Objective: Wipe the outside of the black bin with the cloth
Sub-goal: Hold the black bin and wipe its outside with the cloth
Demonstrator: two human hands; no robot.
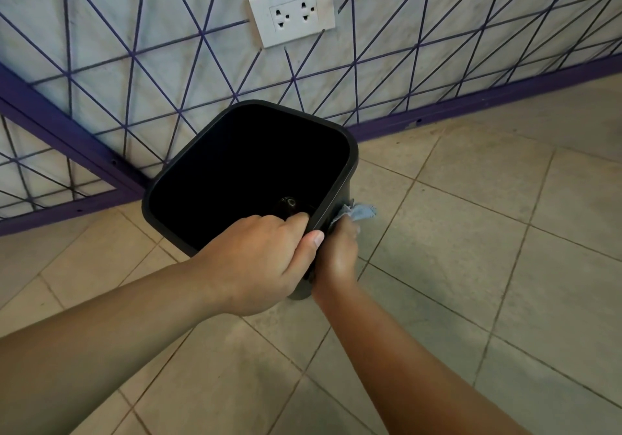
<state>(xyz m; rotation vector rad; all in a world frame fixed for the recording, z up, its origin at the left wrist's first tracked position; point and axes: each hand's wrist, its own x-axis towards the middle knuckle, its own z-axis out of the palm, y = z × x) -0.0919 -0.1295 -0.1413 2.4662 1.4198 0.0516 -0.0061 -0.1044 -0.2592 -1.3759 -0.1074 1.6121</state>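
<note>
The black bin [340,162] stands on the tiled floor in a corner, its square mouth facing up at me. My left hand [259,259] grips the near rim, fingers curled inside and thumb on the outside edge. My right hand [336,253] is just to the right of it, pressed against the bin's right outer wall and shut on a light blue cloth [360,212]. Part of the cloth sticks out above my fingers; the rest is hidden between hand and bin. A small dark object lies at the bin's bottom.
A wall with purple crossing lines and a purple skirting [471,104] runs behind the bin. A white double socket [292,10] sits on the wall above it. Beige floor tiles [471,232] spread to the right and towards me.
</note>
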